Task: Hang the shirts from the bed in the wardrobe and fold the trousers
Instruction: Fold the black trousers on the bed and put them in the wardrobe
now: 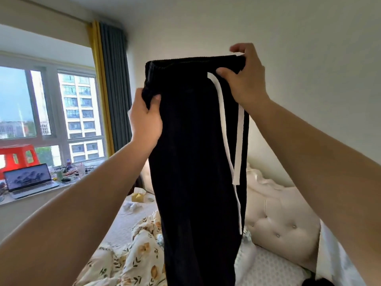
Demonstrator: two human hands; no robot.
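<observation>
A pair of black trousers (191, 151) with white side stripes hangs in the air in front of me, above the bed (274, 267). My left hand (145, 118) grips the left end of the waistband, thumb over the cloth. My right hand (244, 76) pinches the right end of the waistband, held higher. The legs hang straight down, doubled together, and their lower ends run out of view at the bottom.
A flowered quilt (134, 259) lies crumpled on the bed below. A cream tufted headboard (282, 219) stands against the white wall on the right. A tissue box (137, 196) sits at the bedside. A laptop (28, 180) and clutter line the window sill at left.
</observation>
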